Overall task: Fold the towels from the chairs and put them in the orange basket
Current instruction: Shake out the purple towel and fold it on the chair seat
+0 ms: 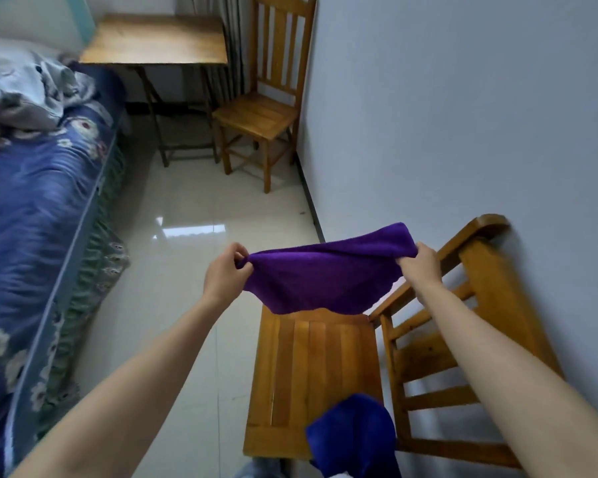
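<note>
I see my left hand (223,274) and right hand (420,265) each pinching an end of the purple towel (320,276) above the chair (311,370), no writing visible.

- This is a bedroom in a home.
- A bed (32,208) runs along the left side, covered with a blue floral sheet (38,188); a crumpled grey quilt (25,88) lies at its far end.
- A small wooden folding table (156,39) stands at the far wall, with a curtain (233,46) hanging behind it.
- Two plain wooden slat-back chairs stand against the pale painted wall (463,115): the far chair (259,112) beside the table, the near chair (318,367) close to the camera.
- The floor (194,215) is glossy pale tile, reflecting window light.
</note>
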`<move>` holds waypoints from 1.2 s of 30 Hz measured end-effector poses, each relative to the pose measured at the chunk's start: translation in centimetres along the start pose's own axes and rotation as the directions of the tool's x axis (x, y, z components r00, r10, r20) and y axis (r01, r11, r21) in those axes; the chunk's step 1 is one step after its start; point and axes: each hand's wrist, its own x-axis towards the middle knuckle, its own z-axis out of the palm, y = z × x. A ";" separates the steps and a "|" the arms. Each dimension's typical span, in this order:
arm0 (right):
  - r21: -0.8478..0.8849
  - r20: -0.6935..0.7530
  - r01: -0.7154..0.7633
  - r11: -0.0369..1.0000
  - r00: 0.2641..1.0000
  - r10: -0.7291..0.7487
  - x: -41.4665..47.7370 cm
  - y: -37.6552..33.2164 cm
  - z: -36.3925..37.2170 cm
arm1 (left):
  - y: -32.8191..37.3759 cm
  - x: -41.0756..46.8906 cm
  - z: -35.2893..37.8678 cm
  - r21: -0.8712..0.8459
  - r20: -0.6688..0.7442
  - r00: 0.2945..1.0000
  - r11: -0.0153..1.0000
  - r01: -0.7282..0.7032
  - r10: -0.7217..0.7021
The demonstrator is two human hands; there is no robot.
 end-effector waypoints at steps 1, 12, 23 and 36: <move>0.018 -0.015 -0.004 1.000 1.000 0.004 0.0 -0.8 -1.0 | 0.9 0.3 -1.0 0.020 -0.010 0.999 0.999 -0.038 0.038; 0.236 0.087 0.163 0.958 0.978 -0.188 -2.2 -8.8 -9.0 | 9.3 3.8 -10.0 0.106 0.028 0.943 0.937 -0.333 0.332; 0.505 0.169 0.223 0.834 0.922 -0.348 -4.8 -15.4 -10.5 | 10.8 5.0 -11.9 0.090 -0.076 0.936 0.937 -0.337 0.344; 0.226 -0.166 0.333 0.915 0.939 -0.301 -1.0 -16.4 -11.4 | 13.9 5.9 -15.4 -0.177 -0.108 0.938 0.922 -0.344 0.330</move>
